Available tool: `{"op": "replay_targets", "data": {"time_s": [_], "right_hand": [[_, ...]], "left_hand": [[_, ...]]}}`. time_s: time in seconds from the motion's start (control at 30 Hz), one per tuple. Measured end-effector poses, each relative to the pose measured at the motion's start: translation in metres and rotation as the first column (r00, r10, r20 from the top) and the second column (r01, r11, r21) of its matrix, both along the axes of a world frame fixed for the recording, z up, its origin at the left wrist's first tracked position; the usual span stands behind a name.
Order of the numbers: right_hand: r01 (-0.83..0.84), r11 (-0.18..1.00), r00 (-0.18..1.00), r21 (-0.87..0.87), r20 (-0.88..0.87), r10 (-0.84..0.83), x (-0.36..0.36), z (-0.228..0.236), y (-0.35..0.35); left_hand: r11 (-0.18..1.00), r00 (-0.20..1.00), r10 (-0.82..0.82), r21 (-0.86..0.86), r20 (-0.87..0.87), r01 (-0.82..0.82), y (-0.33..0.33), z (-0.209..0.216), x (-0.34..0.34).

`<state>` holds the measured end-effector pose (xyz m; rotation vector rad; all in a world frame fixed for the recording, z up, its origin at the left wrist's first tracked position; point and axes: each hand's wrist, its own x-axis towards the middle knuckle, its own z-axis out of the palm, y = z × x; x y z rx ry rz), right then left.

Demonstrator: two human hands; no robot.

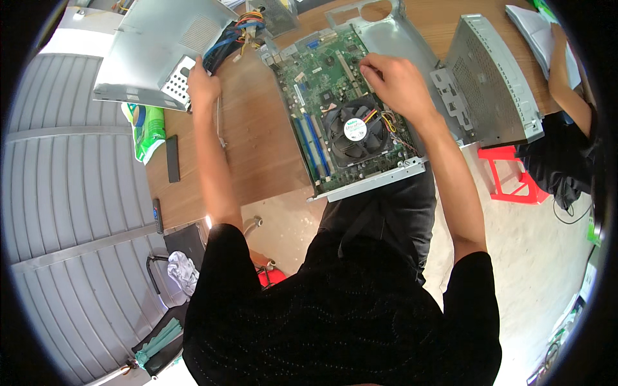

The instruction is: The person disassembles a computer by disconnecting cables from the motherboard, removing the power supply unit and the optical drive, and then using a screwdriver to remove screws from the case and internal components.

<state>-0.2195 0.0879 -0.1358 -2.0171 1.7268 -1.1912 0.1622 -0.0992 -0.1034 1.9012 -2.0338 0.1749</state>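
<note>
The left hand (203,85) pinches the edge of a silver metal panel (151,48), apparently steadying it. The motherboard (325,80) lies in the open computer case (394,37), cooling fan (355,130) upward, probably for access; whether the right hand (402,82) above pinches anything, I cannot tell.

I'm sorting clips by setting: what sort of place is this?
Likely a computer repair room or workshop: it shows an exposed green motherboard with a black fan, coloured cables and a wooden worktable.

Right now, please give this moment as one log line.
left hand: at panel edge | right hand: over motherboard edge, contact unclear | fan: on motherboard
</note>
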Motion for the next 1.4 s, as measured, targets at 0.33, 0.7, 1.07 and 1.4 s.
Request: {"op": "replay_targets", "data": {"time_s": [0.33, 0.7, 1.07, 1.4], "right_hand": [[0.015, 0.997, 1.0, -0.079, 0.01, -0.015, -0.002, -0.001, 0.0], [0.097, 0.958, 0.973, -0.269, 0.23, -0.034, -0.014, 0.024, 0.013], [0.0, 0.991, 0.842, -0.131, 0.534, 0.071, -0.016, 0.037, 0.217], [0.711, 0.701, 0.609, 0.061, 0.444, -0.657, -0.07, -0.001, 0.215]], "left_hand": [[0.913, 0.987, -0.103, -0.405, -0.124, 0.045, 0.123, -0.021, -0.057], [0.957, 0.817, -0.28, -0.215, -0.504, 0.195, 0.202, -0.033, -0.09], [0.939, 0.844, -0.342, -0.123, -0.412, 0.321, 0.21, -0.047, -0.126], [0.627, 0.637, -0.608, 0.205, -0.474, 0.751, 0.229, 0.008, -0.139]]}}
